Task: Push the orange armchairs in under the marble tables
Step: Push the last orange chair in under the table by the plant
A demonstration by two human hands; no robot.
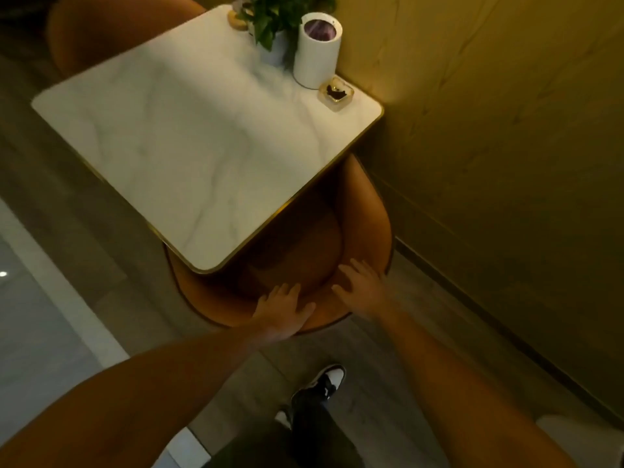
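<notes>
From the head camera I see the marble table (pixel 189 136) as my anchor. An orange armchair (pixel 364 228) sits at its near edge, the seat partly under the top, the curved back standing clear. My left hand (pixel 283 307) lies flat on the back's rim, fingers spread, gripping nothing. My right hand (pixel 363 282) rests open on the rim just beside it. A second orange armchair (pixel 101 32) stands at the table's far side. A white cylinder (pixel 317 50) stands on its far corner.
</notes>
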